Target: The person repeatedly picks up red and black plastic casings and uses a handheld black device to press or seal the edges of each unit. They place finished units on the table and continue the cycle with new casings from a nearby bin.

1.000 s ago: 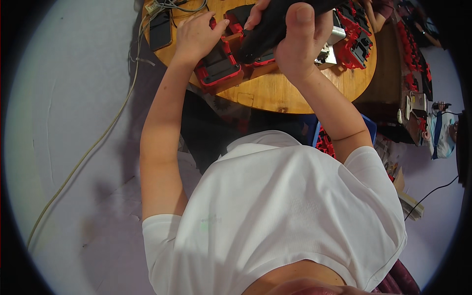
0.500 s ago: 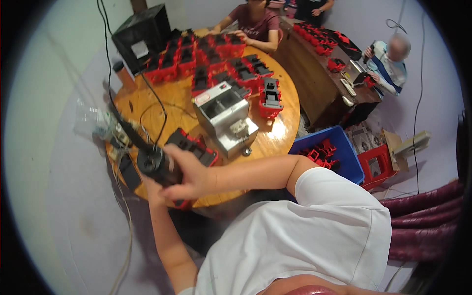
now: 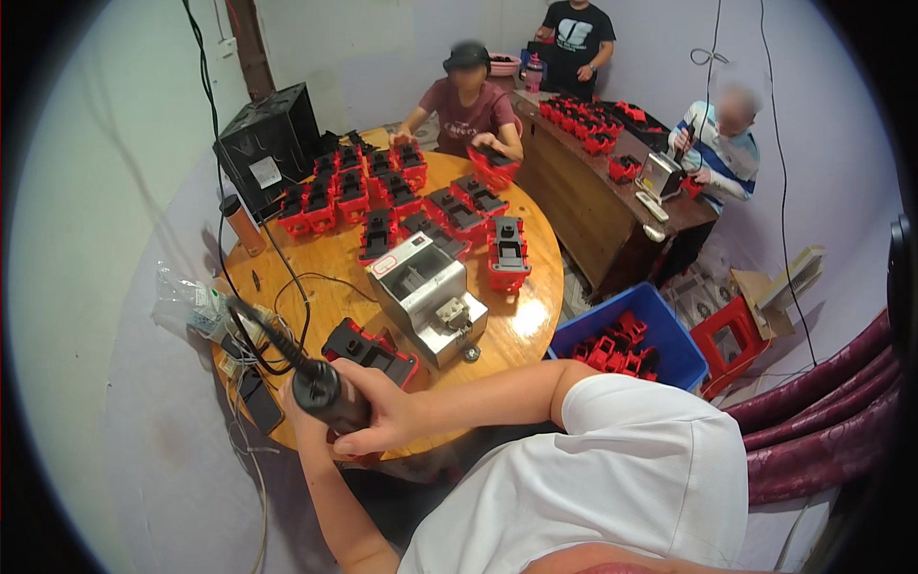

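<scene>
My right hand (image 3: 384,409) is wrapped round a black corded electric screwdriver (image 3: 330,397), held upright near the round table's front left edge. My left hand (image 3: 302,413) is beside and below it, mostly hidden behind the tool, so its fingers do not show. Just beyond my right hand lies a red housing with a black top (image 3: 371,354). A bit of red shows below my hands, too hidden to make out. A metal screw feeder (image 3: 427,301) stands right of that housing, with a small round metal piece (image 3: 470,354) beside it.
Several red-and-black housings (image 3: 378,232) cover the wooden table's (image 3: 531,316) far half. A blue crate (image 3: 626,359) of red parts stands at right. A black box (image 3: 268,143), orange bottle (image 3: 242,227) and cables are at left. Co-workers (image 3: 469,105) sit and stand beyond.
The view has shifted, so the table sits lower in it. Across the table, a co-worker now lifts a red-and-black housing. My right hand keeps its hold on the screwdriver.
</scene>
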